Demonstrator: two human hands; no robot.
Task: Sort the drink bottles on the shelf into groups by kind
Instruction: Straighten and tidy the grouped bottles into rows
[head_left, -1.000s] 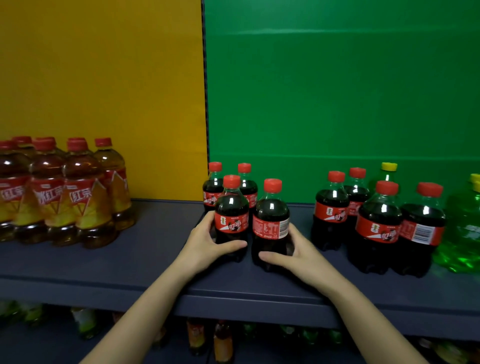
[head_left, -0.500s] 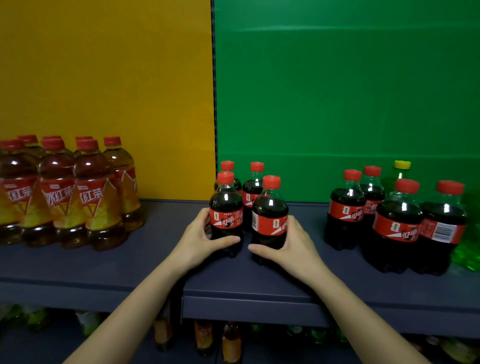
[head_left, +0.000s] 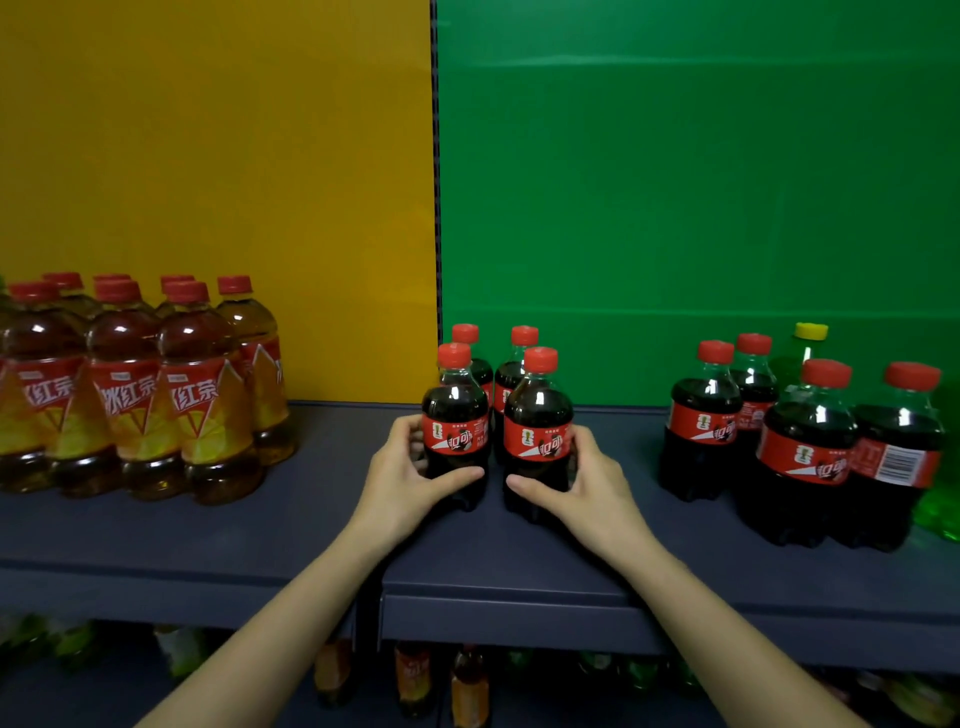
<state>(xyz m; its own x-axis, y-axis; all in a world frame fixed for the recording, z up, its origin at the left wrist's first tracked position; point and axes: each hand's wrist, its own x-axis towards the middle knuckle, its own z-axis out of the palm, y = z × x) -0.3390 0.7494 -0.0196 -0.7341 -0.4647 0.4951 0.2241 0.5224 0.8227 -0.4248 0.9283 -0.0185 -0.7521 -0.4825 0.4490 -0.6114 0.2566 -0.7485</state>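
The dark shelf (head_left: 311, 530) runs the full width in front of me, with a yellow panel behind its left half and a green one behind its right. The biggest group is the tea bottles (head_left: 124, 395) on the left, well apart from my hands; I count seven red caps, though more may be hidden behind. On the right stands a cluster of four cola bottles (head_left: 805, 452), with a yellow-capped green bottle (head_left: 809, 338) behind them and a second green bottle (head_left: 943, 509) cut by the frame edge.

Dead ahead is a centre cluster, also four cola bottles: a back pair (head_left: 511, 382) and two in front, all upright with the long axis vertical. My left hand (head_left: 402, 480) grips the front-left cola bottle (head_left: 455, 415), and my right hand (head_left: 587, 480) grips the front-right cola bottle (head_left: 537, 421), fingers round the outer sides, the left thumb (head_left: 457, 474) and right thumb (head_left: 524, 486) across the fronts below the labels. The two held bottles stand just beside each other, a narrow gap between.

What matters for the coming move, as I judge it: the other cola cluster lies to the right, nearer my right hand, with bare shelf between. The eight cola bottles should end as one group.
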